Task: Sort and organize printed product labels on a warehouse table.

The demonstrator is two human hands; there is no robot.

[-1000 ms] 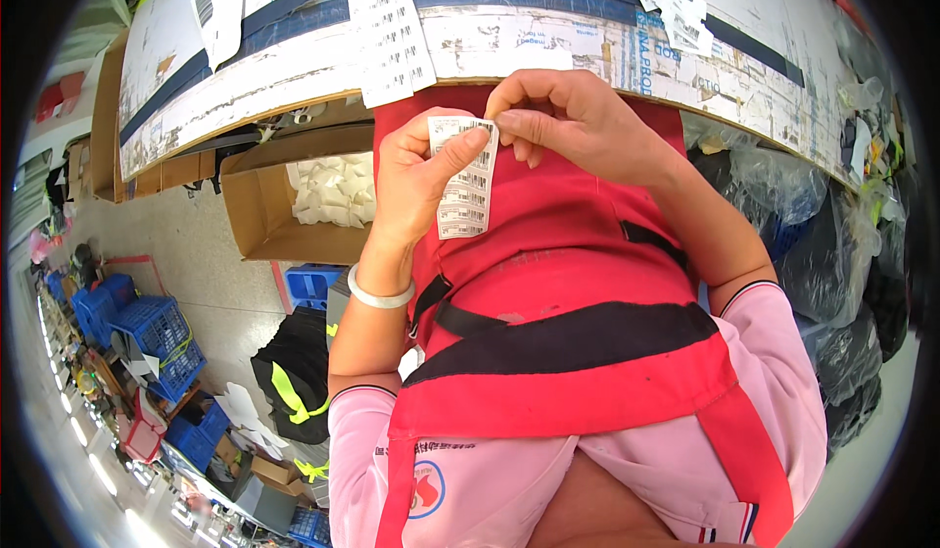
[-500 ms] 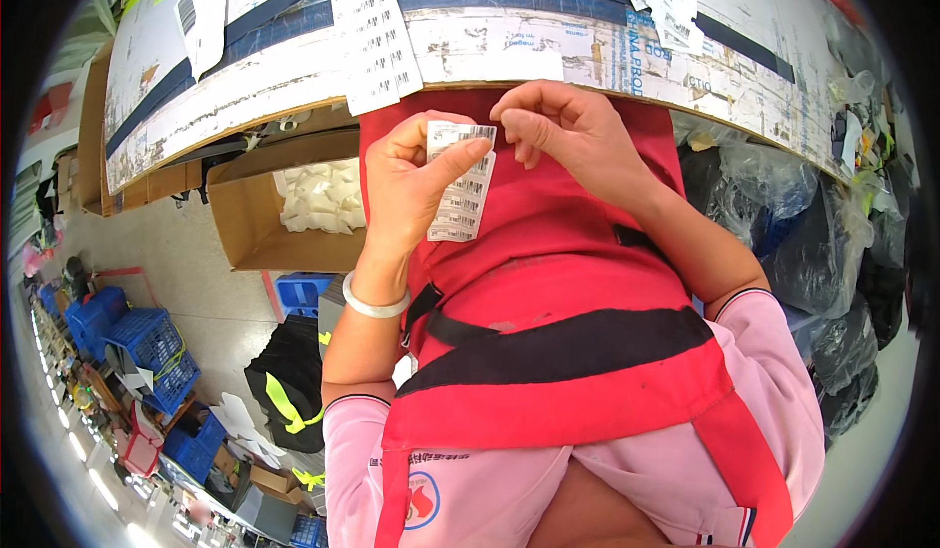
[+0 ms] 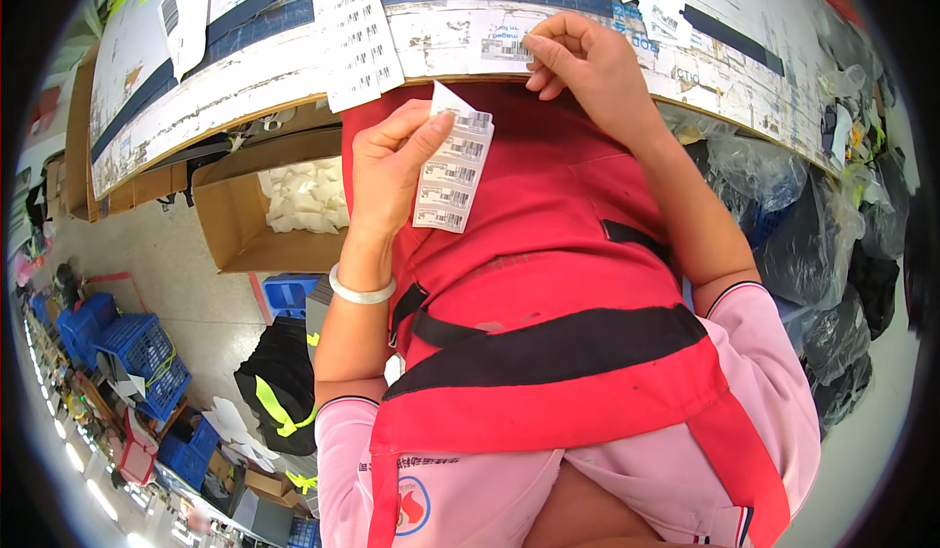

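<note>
My left hand [image 3: 387, 171] pinches a narrow sheet of barcode labels [image 3: 452, 174] between thumb and fingers, in front of the red apron [image 3: 529, 215]. The sheet's upper corner curls up as a bare white flap. My right hand [image 3: 592, 68] is closed at the table's near edge, its thumb and forefinger gripping the right end of a small barcode label [image 3: 503, 49]. That label is over the white tabletop strip; whether it is stuck down I cannot tell. A longer barcode label sheet [image 3: 354, 39] lies on the table to the left, overhanging the edge.
The worn white table [image 3: 441, 53] has dark blue tape along it. More label sheets lie at its left [image 3: 186, 21] and right [image 3: 658, 4]. Below left stands an open cardboard box [image 3: 230, 220] with white pieces inside. Clear and black plastic bags [image 3: 813, 244] crowd the right side.
My right hand has moved up and away from the sheet to the table edge, with a small label at its fingertips. The held sheet's top now curls up.
</note>
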